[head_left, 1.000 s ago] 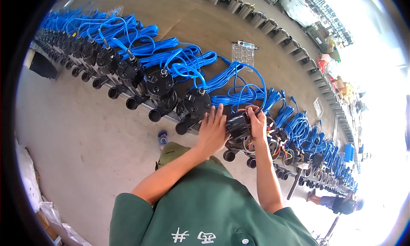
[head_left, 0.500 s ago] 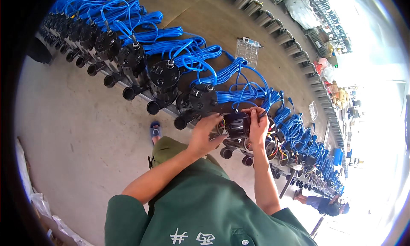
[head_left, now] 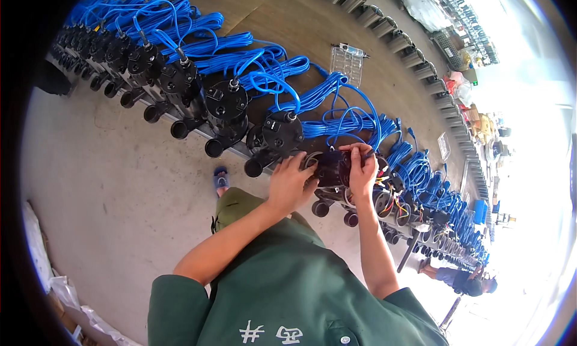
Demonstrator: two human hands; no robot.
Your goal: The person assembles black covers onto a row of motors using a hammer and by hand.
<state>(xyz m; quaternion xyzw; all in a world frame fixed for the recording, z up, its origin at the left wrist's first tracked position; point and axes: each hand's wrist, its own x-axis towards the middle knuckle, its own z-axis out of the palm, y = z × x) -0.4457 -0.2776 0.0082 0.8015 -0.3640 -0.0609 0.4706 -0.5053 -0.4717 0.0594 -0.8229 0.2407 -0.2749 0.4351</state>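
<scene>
1. brown tabletop (head_left: pixel 276 21): spans the view at a slant; the handling takes place at its near edge.
2. black-capped units (head_left: pixel 283 131): stand in a row along that edge, left of the work; the closest is just beside the left hand (head_left: pixel 291 187).
3. blue cable coils (head_left: pixel 318 97): laid on the tabletop behind the units; one loop drops near the right hand (head_left: pixel 362 175).
4. left hand, condition: fingers half bent, touching the left end of a black cylindrical part (head_left: pixel 332 170); whether it grips or only steadies, cannot tell.
5. right hand, condition: narrow, fingers and thumb holding the right end of the same part; a small dark piece at its fingertips could not be identified.
6. black cylindrical part: on its side between both hands, over the near edge. step in hand, as judged: two-handed positioning of this part. next move, as judged, calls for a firm right hold, left fingertips set evenly at the end, and loose leads kept clear.
7. coloured wires (head_left: pixel 381 179): exposed just right of the right hand.
</scene>
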